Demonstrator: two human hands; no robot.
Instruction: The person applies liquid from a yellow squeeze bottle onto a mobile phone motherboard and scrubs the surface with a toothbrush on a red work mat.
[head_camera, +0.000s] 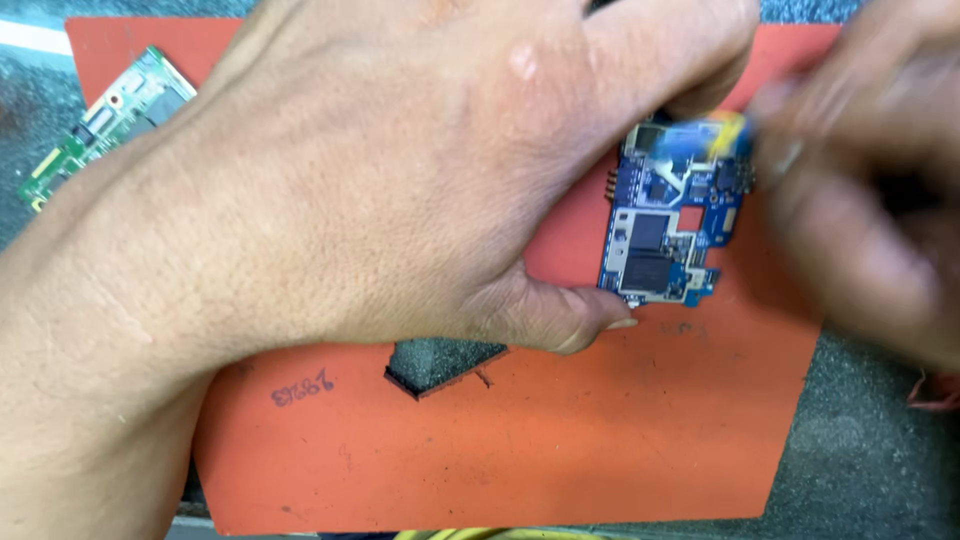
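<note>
My left hand (330, 190) fills most of the head view and pinches a small blue circuit board (665, 225) between thumb and forefinger, holding it just over an orange mat (520, 440). The board carries black chips and silver shields. My right hand (860, 190) is blurred at the right edge, fingers curled at the board's top right corner around a small yellow and blue object (728, 135). Blur hides what that object is.
The orange mat has a notch cut out (445, 365) below my left thumb and a handwritten mark near its lower left. A green circuit board (105, 120) lies at the upper left. Dark grey benchtop (860, 470) surrounds the mat.
</note>
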